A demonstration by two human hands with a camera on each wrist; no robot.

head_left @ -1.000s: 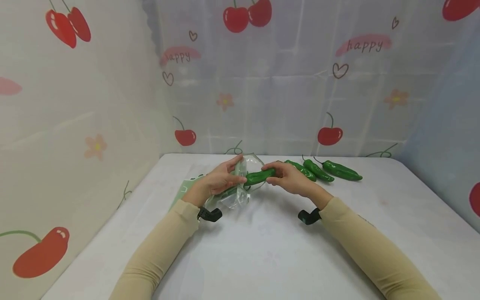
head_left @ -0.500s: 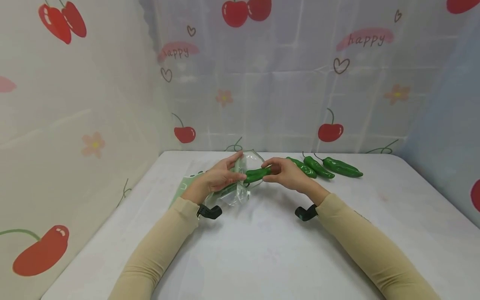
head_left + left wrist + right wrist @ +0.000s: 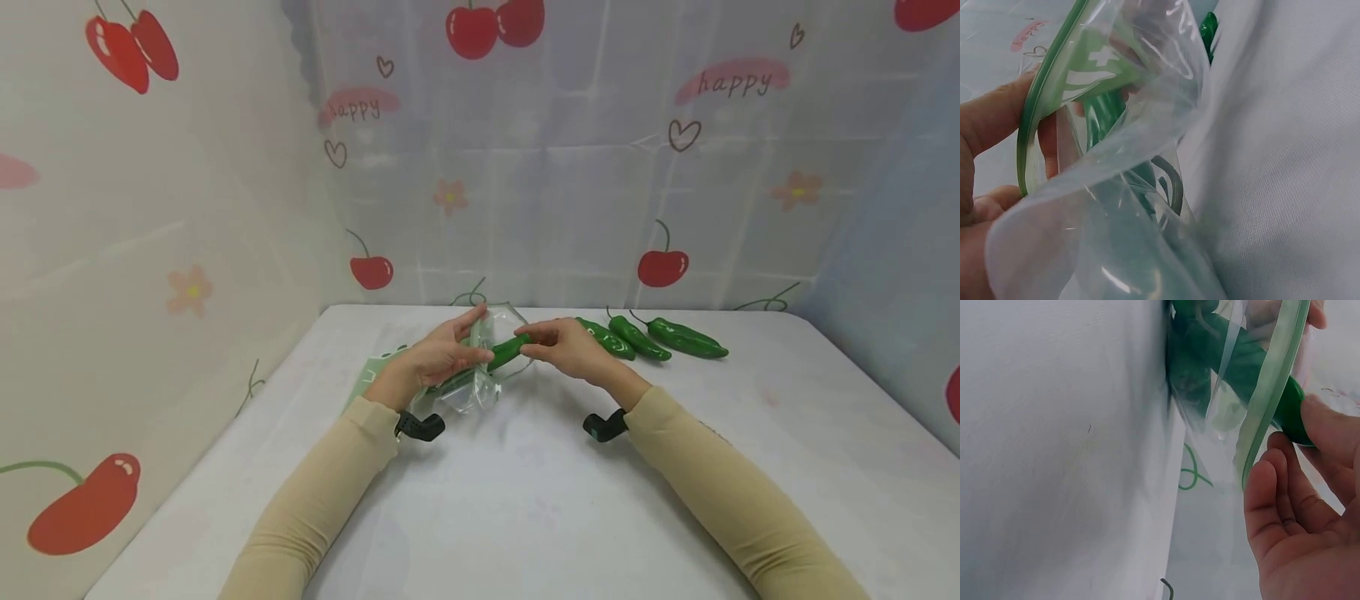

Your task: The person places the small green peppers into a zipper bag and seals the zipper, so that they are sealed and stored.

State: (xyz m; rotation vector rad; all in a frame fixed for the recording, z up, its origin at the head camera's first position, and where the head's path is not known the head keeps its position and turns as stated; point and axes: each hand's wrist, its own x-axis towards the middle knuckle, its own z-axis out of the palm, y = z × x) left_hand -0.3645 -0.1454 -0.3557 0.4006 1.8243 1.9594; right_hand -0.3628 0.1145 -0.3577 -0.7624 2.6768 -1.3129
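Observation:
My left hand holds a clear zip bag by its mouth, thumb on the near side and fingers behind. The bag's green zip strip bows outward, so the mouth gapes. From the right, my right hand pinches the end of a green chili pepper between thumb and fingers. In the right wrist view, the rest of that pepper passes through the mouth into the bag. Other green peppers show inside through the film, one with a curved stem.
Several green peppers lie at the back right of the white table, among them one in the middle and one at the far right. The bag's light green printed part lies left of my left hand. A patterned curtain stands behind the table.
My right hand has moved left toward the bag, and the pepper has slid further into its mouth, with less of it showing. The left hand stays nearly where it was.

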